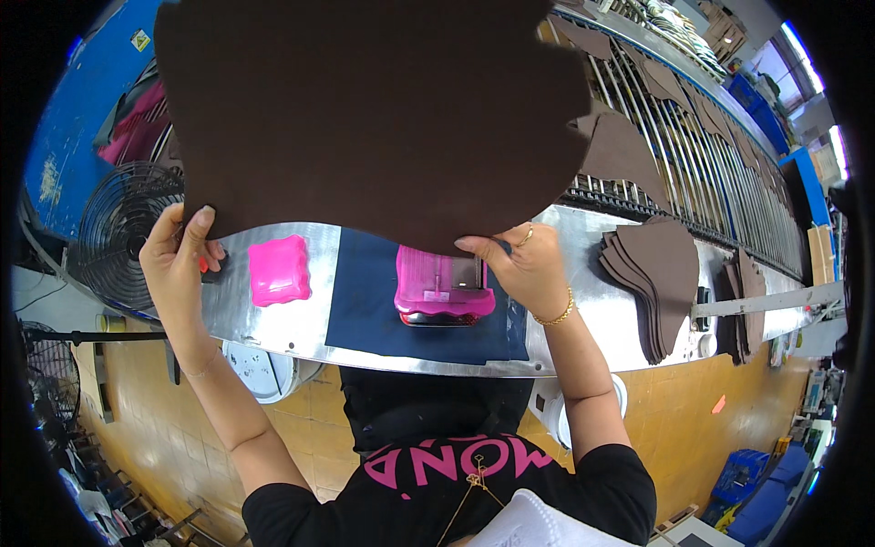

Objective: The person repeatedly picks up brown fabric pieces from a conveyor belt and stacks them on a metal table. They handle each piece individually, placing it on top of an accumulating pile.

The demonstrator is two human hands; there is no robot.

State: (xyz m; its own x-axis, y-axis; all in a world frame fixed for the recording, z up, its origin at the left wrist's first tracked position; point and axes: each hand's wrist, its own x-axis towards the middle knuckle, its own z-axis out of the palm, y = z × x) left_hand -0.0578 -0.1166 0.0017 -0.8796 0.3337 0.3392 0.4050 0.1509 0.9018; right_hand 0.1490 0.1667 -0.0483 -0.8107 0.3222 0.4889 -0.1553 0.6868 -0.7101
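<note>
A large dark brown sheet point(378, 118), smooth and leather-like with a wavy cut edge, is lifted in front of me and fills the upper middle. My left hand point(187, 242) pinches its lower left corner, thumb on the near face. My right hand point(524, 260) grips its lower edge towards the right, thumb also in front. Below the sheet, a pink see-through box point(442, 290) with a dark and red base sits on a dark blue mat point(365, 314), its far part hidden by the sheet. Left of the mat lies a pink square lid-like piece point(280, 271) with scalloped sides.
Stacked brown pieces point(649, 283) lie on the metal table point(570, 333) at right, with another stack point(743, 305) beyond. A conveyor of metal bars point(670, 146) carries loose brown pieces behind them. A black wire-guard fan point(128, 237) stands left. White buckets point(260, 369) sit below the table.
</note>
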